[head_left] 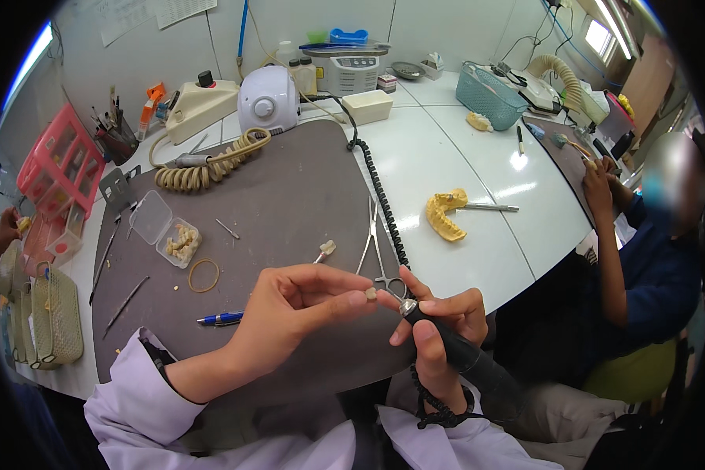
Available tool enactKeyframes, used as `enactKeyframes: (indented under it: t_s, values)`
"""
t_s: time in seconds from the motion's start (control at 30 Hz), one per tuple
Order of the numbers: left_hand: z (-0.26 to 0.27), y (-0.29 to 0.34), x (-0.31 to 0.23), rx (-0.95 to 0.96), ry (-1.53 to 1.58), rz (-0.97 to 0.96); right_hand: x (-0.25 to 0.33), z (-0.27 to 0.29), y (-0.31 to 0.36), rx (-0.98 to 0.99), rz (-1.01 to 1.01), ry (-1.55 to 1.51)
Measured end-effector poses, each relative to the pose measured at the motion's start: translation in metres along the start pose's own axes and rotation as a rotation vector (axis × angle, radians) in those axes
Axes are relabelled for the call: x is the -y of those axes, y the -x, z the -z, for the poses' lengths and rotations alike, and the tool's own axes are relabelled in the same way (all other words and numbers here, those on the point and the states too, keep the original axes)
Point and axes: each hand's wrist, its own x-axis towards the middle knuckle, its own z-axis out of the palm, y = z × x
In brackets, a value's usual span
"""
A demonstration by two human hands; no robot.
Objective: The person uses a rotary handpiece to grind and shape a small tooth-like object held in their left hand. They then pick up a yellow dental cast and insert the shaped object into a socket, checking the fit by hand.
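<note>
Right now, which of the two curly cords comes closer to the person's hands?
The black cord, stretched out and running down toward the right hand; the beige cord lies bunched farther off on the dark mat.

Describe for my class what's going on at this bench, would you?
The person's left hand pinches a small pale piece, while the right hand grips a black handpiece with its front end turned toward that piece; whether they touch is unclear. On the dark mat lies an open clear box of cream-coloured bits. A yellow dental model sits on the white table to the right.
</note>
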Motion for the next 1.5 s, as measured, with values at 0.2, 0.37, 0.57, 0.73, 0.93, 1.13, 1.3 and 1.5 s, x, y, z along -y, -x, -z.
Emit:
enactKeyframes:
  t_s: [0.2, 0.37, 0.57, 0.73, 0.93, 1.13, 1.3, 1.5]
  values:
    - [-0.0016, 0.0015, 0.0032, 0.035, 0.027, 0.030, 0.0020, -0.0003, -0.0010, -0.026, -0.022, 0.017]
    - [-0.0046, 0.0043, -0.0030, 0.043, 0.053, 0.070, 0.0011, 0.0003, -0.0036, -0.015, 0.016, -0.068]
    - [-0.0041, 0.0024, 0.0005, 0.053, 0.050, 0.056, 0.0005, 0.0046, -0.0032, 0.032, 0.002, -0.018]
    - [-0.0038, 0.0021, 0.0008, 0.056, 0.058, 0.048, 0.0045, 0.0012, -0.0044, 0.023, -0.026, -0.014]
    - [-0.0041, 0.0021, -0.0005, 0.058, 0.055, 0.041, 0.0055, 0.0004, -0.0042, 0.036, -0.020, 0.021]
    - [-0.0029, 0.0021, 0.0009, 0.055, 0.049, 0.047, 0.0051, -0.0001, -0.0040, 0.046, -0.026, 0.038]
    - [-0.0037, 0.0021, -0.0004, 0.059, 0.045, 0.046, 0.0066, 0.0019, -0.0045, 0.071, -0.017, 0.058]
    - [-0.0008, 0.0007, 0.0022, 0.057, 0.044, 0.057, 0.0021, 0.0028, -0.0048, 0.073, -0.023, 0.047]
